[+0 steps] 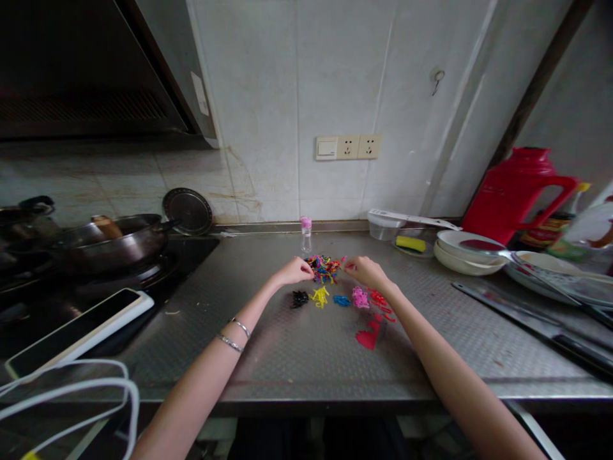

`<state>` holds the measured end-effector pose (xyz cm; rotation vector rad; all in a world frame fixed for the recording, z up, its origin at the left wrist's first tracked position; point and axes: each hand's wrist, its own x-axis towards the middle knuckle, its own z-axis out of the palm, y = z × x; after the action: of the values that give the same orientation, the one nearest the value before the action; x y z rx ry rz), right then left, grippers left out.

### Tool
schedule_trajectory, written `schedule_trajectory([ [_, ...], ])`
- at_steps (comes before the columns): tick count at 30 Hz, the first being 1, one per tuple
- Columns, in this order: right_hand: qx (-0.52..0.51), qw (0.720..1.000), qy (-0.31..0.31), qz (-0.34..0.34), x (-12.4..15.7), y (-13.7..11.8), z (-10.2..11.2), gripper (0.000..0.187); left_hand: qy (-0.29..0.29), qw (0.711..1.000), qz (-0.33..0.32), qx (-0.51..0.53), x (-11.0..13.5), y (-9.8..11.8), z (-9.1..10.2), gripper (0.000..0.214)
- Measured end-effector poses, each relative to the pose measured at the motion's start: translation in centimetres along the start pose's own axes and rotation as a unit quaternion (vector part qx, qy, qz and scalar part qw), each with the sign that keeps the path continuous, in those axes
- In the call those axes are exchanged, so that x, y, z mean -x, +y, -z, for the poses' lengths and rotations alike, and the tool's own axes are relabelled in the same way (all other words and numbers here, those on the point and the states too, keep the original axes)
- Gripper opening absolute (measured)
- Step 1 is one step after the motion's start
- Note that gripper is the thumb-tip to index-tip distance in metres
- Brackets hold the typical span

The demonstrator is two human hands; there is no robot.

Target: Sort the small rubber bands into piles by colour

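Note:
A mixed pile of small coloured bands (324,267) lies on the steel counter (306,345). My left hand (293,271) pinches at the pile's left edge. My right hand (366,271) pinches at its right edge; what each holds is too small to tell. In front of the pile sit sorted heaps: black (299,298), yellow (319,296), blue (341,300), pink (359,297) and red (380,300). A red heart-shaped piece (368,335) lies nearer to me. Behind the pile stands a small clear bottle with a pink cap (306,234).
A wok (110,246) sits on the stove at left, with a lid (187,211) against the wall. A phone (71,332) and white cable (86,396) lie near left. Stacked bowls (467,252), a red thermos (517,195), a sponge (410,243) and a knife (531,322) fill the right.

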<state>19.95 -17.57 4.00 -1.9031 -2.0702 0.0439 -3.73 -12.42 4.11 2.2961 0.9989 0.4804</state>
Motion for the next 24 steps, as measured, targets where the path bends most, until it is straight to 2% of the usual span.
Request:
schedule_trajectory([
  [2,-0.042,0.999,0.011,0.019,-0.2,0.1,0.2,0.027,0.04,0.999,0.021,-0.02,-0.2,-0.6,0.0,0.02],
  [5,-0.134,0.988,-0.002,0.083,-0.4,-0.1,0.3,0.029,0.099,0.992,0.064,-0.047,-0.6,-1.9,0.1,0.02],
  [11,-0.235,0.938,-0.151,0.206,0.2,-2.0,0.4,0.023,0.152,0.977,0.129,-0.07,-0.7,-3.5,0.1,0.021],
  [16,-0.241,0.923,-0.2,0.224,0.7,-3.2,-0.1,0.022,0.154,0.975,0.141,-0.078,-0.6,-3.3,-0.3,0.018],
  [21,-0.236,0.925,-0.2,0.222,0.6,-3.0,-0.1,0.023,0.178,0.96,0.191,-0.104,-0.5,-3.3,-0.2,0.015],
  [24,-0.236,0.931,-0.172,0.22,0.3,-2.4,0.1,0.024,0.199,0.949,0.211,-0.122,-0.2,-3.4,-0.1,0.018],
])
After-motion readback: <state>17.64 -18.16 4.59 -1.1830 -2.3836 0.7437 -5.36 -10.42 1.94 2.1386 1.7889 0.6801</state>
